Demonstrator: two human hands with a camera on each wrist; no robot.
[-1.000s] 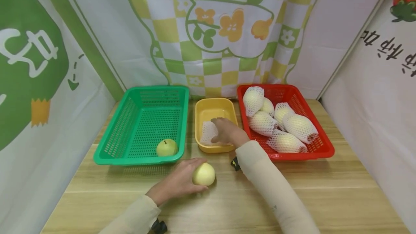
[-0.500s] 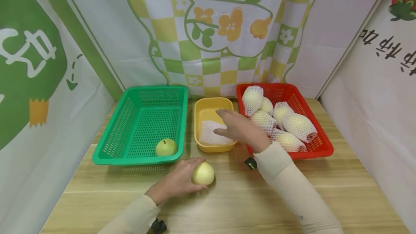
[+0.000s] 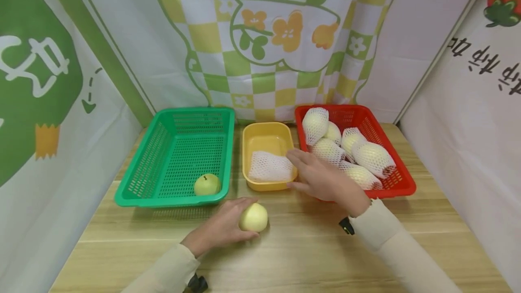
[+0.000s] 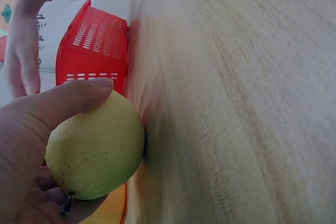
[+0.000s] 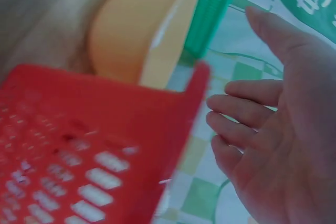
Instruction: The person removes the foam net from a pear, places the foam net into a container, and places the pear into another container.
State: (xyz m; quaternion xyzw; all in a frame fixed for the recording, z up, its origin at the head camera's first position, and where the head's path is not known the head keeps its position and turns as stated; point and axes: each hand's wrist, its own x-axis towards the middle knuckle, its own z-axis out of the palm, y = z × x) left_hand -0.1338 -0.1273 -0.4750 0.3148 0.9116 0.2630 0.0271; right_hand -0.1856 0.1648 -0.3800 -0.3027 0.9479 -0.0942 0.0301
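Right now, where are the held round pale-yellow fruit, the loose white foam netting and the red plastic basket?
Round pale-yellow fruit (image 3: 254,218): head view, its exposed side.
Loose white foam netting (image 3: 267,166): head view, its middle.
Red plastic basket (image 3: 402,187): head view, near right corner.

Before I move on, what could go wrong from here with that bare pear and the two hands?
The round, bare pear could roll across the tabletop if the left hand lets go. The right hand, open close to the red basket, might knock its rim and jostle the netted fruit. The foam netting in the yellow tub looks light, so a brush could drag it out.
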